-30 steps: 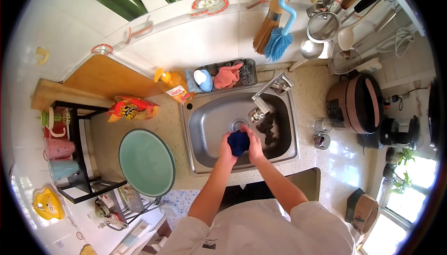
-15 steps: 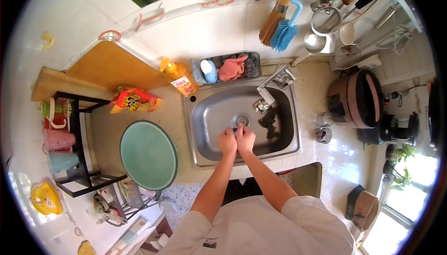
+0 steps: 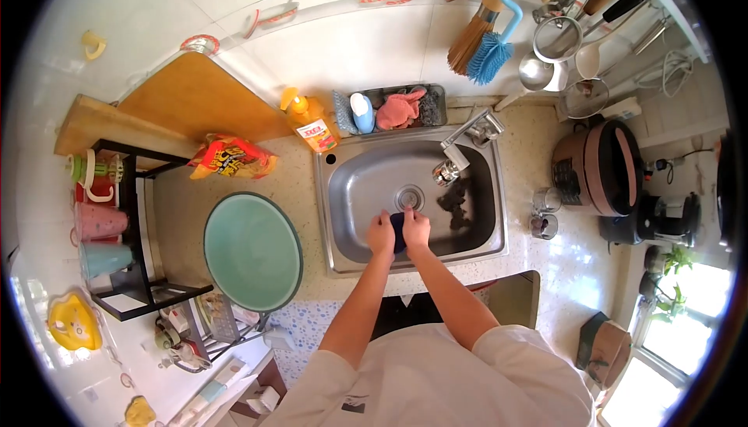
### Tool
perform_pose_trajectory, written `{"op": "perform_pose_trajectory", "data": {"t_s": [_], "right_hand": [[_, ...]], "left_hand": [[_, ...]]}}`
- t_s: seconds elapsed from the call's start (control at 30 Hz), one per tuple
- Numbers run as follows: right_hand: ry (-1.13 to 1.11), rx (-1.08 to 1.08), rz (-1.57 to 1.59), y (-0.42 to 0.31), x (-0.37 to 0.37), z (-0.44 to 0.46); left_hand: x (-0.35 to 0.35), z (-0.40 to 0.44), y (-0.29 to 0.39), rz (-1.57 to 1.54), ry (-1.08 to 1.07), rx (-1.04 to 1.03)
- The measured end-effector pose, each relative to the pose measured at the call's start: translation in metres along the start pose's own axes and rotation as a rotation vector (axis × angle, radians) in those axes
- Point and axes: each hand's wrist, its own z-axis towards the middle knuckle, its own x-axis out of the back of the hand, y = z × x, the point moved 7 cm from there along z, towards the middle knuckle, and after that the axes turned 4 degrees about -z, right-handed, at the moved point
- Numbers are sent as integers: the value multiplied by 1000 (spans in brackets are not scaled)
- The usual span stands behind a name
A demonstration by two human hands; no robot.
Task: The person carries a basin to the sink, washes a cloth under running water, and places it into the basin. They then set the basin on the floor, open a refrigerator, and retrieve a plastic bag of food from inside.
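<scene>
Over the front part of the steel sink [image 3: 343, 228], my left hand [image 3: 381, 235] and my right hand [image 3: 416, 230] grip a small dark blue cloth [image 3: 399, 232] between them. Both hands are closed on its sides, with the thumbs on top. The cloth's exact kind is not clear. Just beyond the hands lies the round drain [image 3: 409, 198]. A dark, crumpled wet-looking bundle [image 3: 454, 203] rests on the sink bottom at the right. Above it the chrome faucet [image 3: 467, 132] reaches over the basin; no stream of water shows.
Left of the sink stands a pale green basin [image 3: 253, 252]. An orange soap bottle [image 3: 313, 125] and a caddy [image 3: 439, 107] holding a pink cloth [image 3: 400, 109] line the back edge. Two glasses [image 3: 545, 226] and a rice cooker [image 3: 596, 166] stand at the right.
My hands have moved slightly apart, and the dark blue cloth, mostly hidden before, now shows between them. The whole view has shifted a little.
</scene>
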Motion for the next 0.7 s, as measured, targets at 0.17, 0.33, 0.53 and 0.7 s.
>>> {"op": "perform_pose_trajectory", "data": {"t_s": [0.17, 0.33, 0.53, 0.7], "right_hand": [[-422, -271, 789, 3, -12, -19], [-273, -402, 874, 5, -13, -43], [-62, -345, 695, 9, -1, -25], [-33, -264, 448, 5, 5, -11]], "left_hand": [[12, -21, 33, -269, -97, -408], [22, -56, 72, 100, 129, -675], [8, -45, 75, 284, 168, -582], [1, -25, 62, 288, 129, -444]]}}
